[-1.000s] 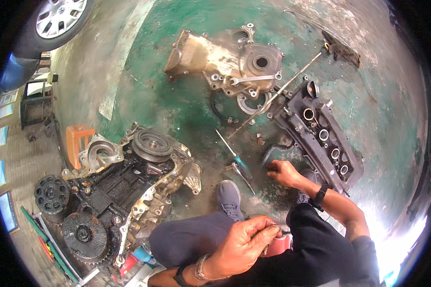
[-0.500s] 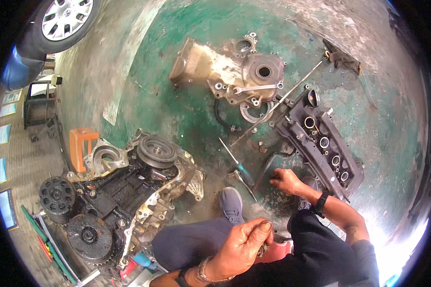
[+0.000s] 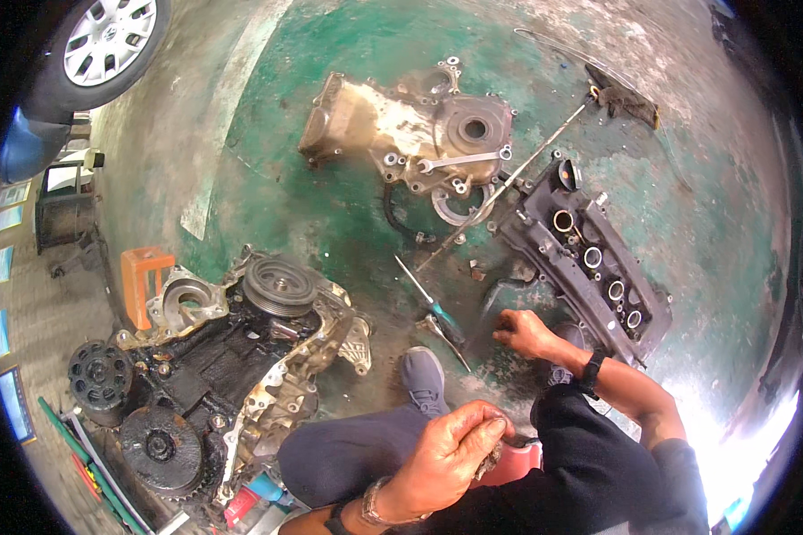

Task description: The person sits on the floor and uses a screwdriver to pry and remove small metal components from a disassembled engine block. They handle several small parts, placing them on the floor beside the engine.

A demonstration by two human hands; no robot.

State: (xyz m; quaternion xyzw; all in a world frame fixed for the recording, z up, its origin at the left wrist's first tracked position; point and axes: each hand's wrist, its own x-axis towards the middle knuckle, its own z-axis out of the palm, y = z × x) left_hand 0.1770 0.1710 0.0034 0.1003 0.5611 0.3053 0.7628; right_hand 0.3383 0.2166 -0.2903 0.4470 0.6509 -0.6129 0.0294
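Observation:
My left hand (image 3: 451,459) is closed in front of my lap, thumb pressed on the curled fingers. A bit of something crumpled and dark shows under the fingers, too little to name. Farther right, my right hand (image 3: 525,335) hangs above my right shoe with its fingers curled in; whatever they hold, if anything, is hidden. Left of it on the floor lie a screwdriver (image 3: 446,323) with a teal and black handle and a metal tool (image 3: 443,344). To the right of that hand rests a dark valve cover (image 3: 573,260) with several round holes in a row.
An oily engine block (image 3: 214,366) with pulleys stands at the left, beside an orange stand (image 3: 143,283). A timing cover (image 3: 401,125) lies ahead with a wrench (image 3: 464,160) on it. A long thin rod (image 3: 544,147) runs toward a dark glove-like cloth (image 3: 627,104). Something red (image 3: 516,464) sits between my legs.
The view has shifted slightly, so the floor parts appear a little farther left. My right hand has moved a little left in the picture; both hands stay closed.

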